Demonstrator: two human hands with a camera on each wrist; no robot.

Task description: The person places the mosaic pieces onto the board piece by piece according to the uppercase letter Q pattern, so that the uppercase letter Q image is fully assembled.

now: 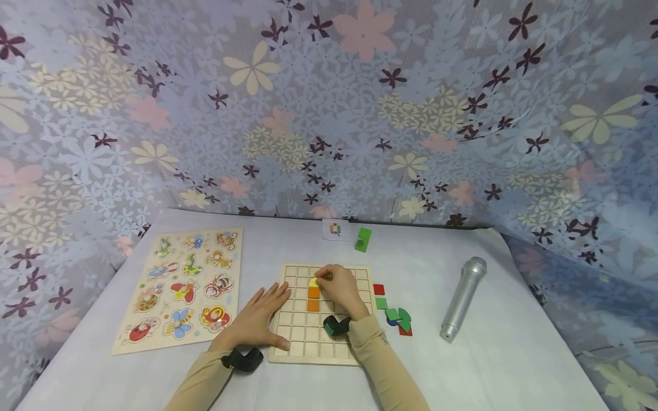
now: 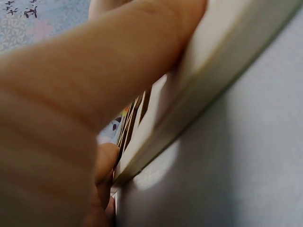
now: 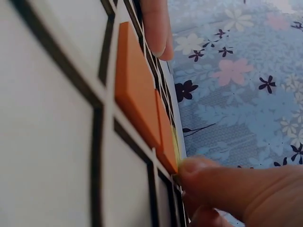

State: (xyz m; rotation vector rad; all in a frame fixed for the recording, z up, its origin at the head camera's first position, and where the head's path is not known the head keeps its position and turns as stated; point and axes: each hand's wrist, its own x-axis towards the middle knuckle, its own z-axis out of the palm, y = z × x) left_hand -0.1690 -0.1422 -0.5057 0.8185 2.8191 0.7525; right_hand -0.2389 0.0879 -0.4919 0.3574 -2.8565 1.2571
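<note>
A wooden grid board (image 1: 313,361) lies in front of me. My left hand (image 1: 259,319) rests with fingers spread along its left edge, the thumb (image 2: 142,42) over the rim in the left wrist view. Two orange square tiles (image 1: 313,305) sit in neighbouring cells of one column. Just beyond them, my right hand (image 1: 339,287) pinches a yellow tile (image 1: 313,282) between thumb and fingers. In the right wrist view, the yellow tile (image 3: 176,144) shows as a thin strip behind the orange tiles (image 3: 135,90), with the right thumb (image 3: 199,168) at its edge.
Right of the board lie a red tile (image 1: 378,289), a green tile (image 1: 381,303) and a small overlapping pile with a green rounded piece (image 1: 405,317). Green pieces (image 1: 362,240) and a picture card (image 1: 326,235) lie behind. An insect puzzle (image 1: 197,302) is left, a silver microphone (image 1: 464,299) right.
</note>
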